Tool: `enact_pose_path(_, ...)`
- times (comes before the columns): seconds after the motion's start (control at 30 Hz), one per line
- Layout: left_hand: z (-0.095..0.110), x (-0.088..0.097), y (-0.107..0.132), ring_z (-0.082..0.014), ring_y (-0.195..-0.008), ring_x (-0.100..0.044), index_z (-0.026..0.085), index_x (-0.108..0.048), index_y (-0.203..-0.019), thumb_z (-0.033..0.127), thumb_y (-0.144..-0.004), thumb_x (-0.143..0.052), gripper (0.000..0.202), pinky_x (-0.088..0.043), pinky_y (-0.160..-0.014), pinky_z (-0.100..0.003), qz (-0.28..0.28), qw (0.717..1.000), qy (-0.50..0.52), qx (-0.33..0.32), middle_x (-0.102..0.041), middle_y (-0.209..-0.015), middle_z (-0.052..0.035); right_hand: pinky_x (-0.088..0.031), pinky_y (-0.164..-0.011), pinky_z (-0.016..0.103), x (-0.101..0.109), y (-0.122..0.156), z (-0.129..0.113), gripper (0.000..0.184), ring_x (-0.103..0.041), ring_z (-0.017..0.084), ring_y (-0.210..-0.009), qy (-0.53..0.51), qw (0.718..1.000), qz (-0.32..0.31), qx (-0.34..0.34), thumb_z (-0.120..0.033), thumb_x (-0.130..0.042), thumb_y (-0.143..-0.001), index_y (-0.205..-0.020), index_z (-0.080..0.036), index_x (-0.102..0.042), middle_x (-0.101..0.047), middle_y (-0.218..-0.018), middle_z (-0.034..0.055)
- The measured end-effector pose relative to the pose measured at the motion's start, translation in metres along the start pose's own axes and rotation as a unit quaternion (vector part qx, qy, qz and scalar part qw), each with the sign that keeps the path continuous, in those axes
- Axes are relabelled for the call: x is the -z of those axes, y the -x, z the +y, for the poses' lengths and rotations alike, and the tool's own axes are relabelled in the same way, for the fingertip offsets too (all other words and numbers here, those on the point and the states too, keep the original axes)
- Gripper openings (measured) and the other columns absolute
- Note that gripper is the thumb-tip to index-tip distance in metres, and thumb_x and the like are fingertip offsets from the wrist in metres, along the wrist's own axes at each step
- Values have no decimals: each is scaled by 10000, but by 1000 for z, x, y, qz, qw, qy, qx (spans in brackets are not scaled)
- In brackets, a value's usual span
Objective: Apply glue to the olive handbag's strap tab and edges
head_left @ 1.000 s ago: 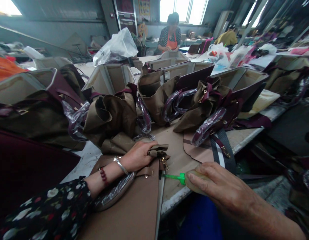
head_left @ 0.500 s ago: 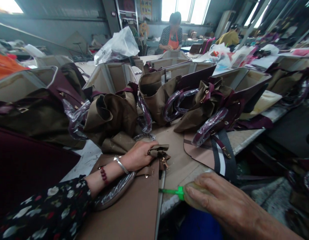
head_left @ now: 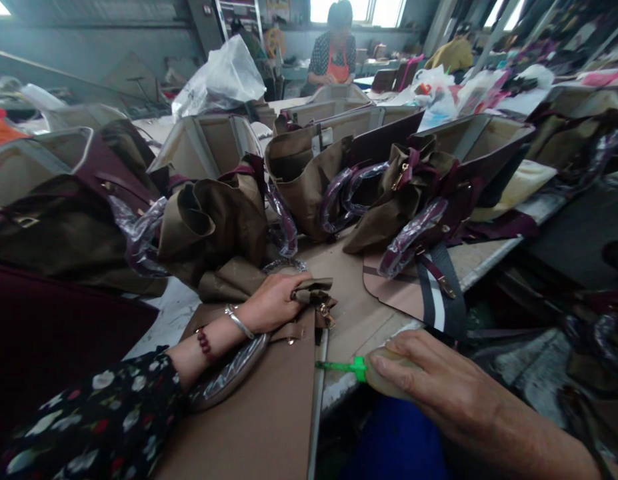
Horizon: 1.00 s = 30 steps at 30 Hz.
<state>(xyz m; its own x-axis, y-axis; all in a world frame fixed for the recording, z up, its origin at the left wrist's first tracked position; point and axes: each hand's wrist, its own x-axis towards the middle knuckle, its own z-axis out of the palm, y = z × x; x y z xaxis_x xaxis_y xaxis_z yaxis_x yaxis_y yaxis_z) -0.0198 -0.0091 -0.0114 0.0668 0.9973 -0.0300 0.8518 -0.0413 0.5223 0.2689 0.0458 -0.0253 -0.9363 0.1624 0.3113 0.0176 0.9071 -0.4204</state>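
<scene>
My left hand presses down on a folded olive fabric piece with a small gold clasp, at the top edge of a brown bag panel. Its fingers are curled over the fabric. A plastic-wrapped handle lies under my left wrist. My right hand is wrapped around a pale squeeze bottle with a green nozzle. The nozzle tip points left at the panel's right edge, just below the clasp.
Several olive and maroon handbags with plastic-wrapped handles crowd the worktable behind my hands. A striped strap hangs over the table's edge. A dark maroon panel lies left. A person in an orange apron sits at the far end.
My right hand with the bottle has slid down and left along the panel's edge, so the nozzle tip sits lower. My left hand stays on the fabric piece.
</scene>
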Motion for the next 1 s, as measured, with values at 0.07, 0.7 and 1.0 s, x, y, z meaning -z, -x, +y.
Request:
enact_pose_path(0.07,-1,0,0,-144,-718,-559,162,-574,-840,122,-781,-427,163,-373,-671,-243,0,1000,-1,5,-589,-739,-13,-435,-712,202,-1,2,-4,251,-508,120,-810,-21,999,-35,2,-156,-381,-962,-1128,-203,-565,-545,-881,51)
enact_pose_path(0.7,-3,-1,1,-141,-721,-546,162,-581,-840,134,-794,-444,148,-365,-675,-250,9,1000,-15,-4,-593,-751,-10,-398,-745,252,-10,20,-6,316,-465,142,-862,-51,998,-16,-25,-138,-327,-981,-1253,-197,-476,-496,-950,65)
enact_pose_path(1.0,-3,-1,2,-141,-709,-537,164,-568,-824,150,-791,-442,131,-359,-663,-252,8,1000,-15,-3,-586,-749,-10,-403,-750,260,-13,20,-4,343,-464,150,-880,-59,998,-25,-29,-114,-320,-971,-1267,-200,-471,-492,-968,72)
